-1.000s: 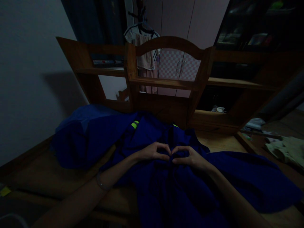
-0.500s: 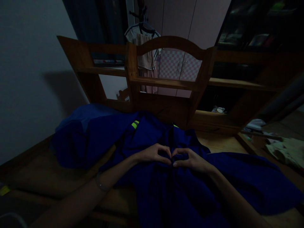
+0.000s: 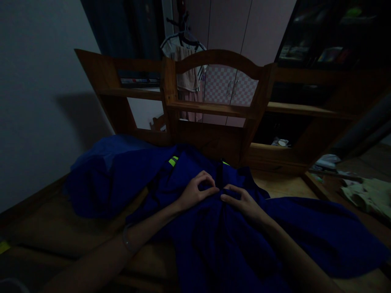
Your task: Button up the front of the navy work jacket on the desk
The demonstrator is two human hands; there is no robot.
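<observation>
A dark blue garment (image 3: 195, 232) with sleeves spread to both sides lies in front of me. It carries small yellow-green strips (image 3: 173, 161) near its upper part. My left hand (image 3: 198, 191) is closed in a pinch, thumb and fingertips at the garment's middle front. Close beside it, my right hand (image 3: 242, 200) pinches the cloth too, its fingertips a short gap from the left ones. Dim light hides whatever small fastening may lie between the fingers. Folds run down from the fingertips towards me.
A wooden shelf headboard (image 3: 210, 108) rises behind the garment on a wooden surface (image 3: 277, 181). Lighter blue cloth (image 3: 119, 142) lies at left by the wall (image 3: 45, 101). Clothes hang on a rack (image 3: 186, 61) beyond. Pale cloth (image 3: 366, 195) lies at far right.
Both hands have moved a little up the garment, away from me. Their fingertips, nearly touching before, are now slightly apart, and the cloth folds between them have flattened.
</observation>
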